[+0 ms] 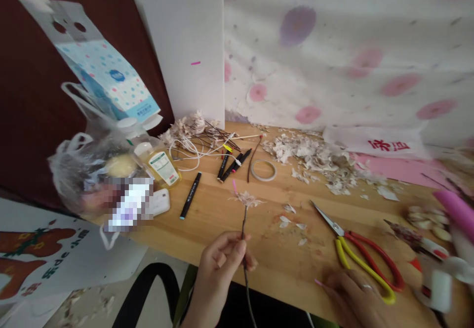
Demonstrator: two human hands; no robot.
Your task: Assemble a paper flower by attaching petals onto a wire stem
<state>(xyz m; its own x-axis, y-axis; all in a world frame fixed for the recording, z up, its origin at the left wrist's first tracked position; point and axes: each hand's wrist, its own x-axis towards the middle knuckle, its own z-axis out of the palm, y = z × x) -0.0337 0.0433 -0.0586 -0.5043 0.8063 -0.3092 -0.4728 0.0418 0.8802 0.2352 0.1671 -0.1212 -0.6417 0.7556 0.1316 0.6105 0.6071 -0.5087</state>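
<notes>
Dark-stemmed pale blossom (246, 199) in left hand (217, 273), right hand (355, 301) beside red-yellow scissors (365, 268)

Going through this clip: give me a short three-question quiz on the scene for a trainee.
1. What does the left hand hold?
2. True or false: the roll of tape lies apart from the pile of pale petal scraps.
3. Which lies nearest the right hand? A: scissors; B: black marker; C: roll of tape.

Key: 1. A thin dark stem topped with pale petals; 2. True; 3. A.
</notes>
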